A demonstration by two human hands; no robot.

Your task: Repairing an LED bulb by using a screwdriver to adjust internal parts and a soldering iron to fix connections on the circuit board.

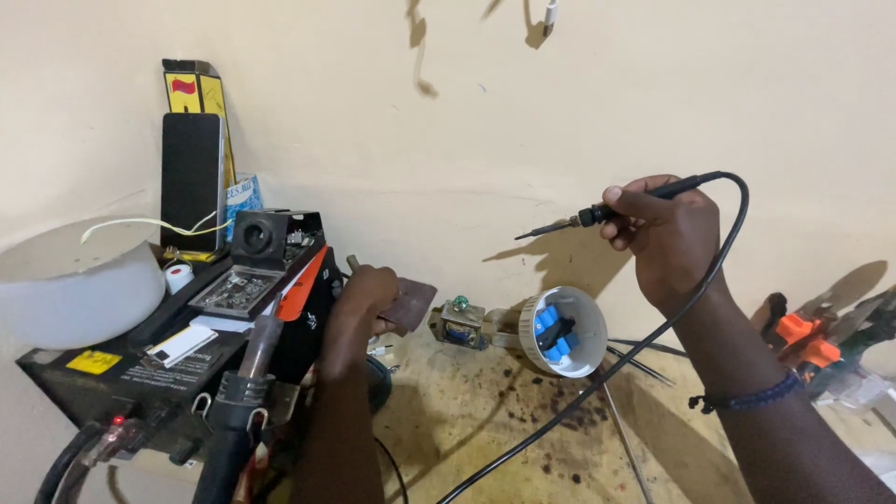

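My right hand (667,238) is raised at the right and grips a black soldering iron (597,215) like a pen, its thin tip pointing left toward the wall. The iron's black cord (653,336) loops down across the table. My left hand (359,294) reaches forward at centre left and holds a small brown circuit board (411,303), beside the black soldering station (140,369). Between the hands, on its side, lies a white lamp base (560,331) with blue parts inside.
A small transformer (459,324) stands by the wall. On the station lie a dark phone (192,182) leaning upright, a metal parts tray (233,291) and a hot-air handle (245,392). Orange-handled pliers (803,338) rest at the right. A white dome (79,294) sits at the left.
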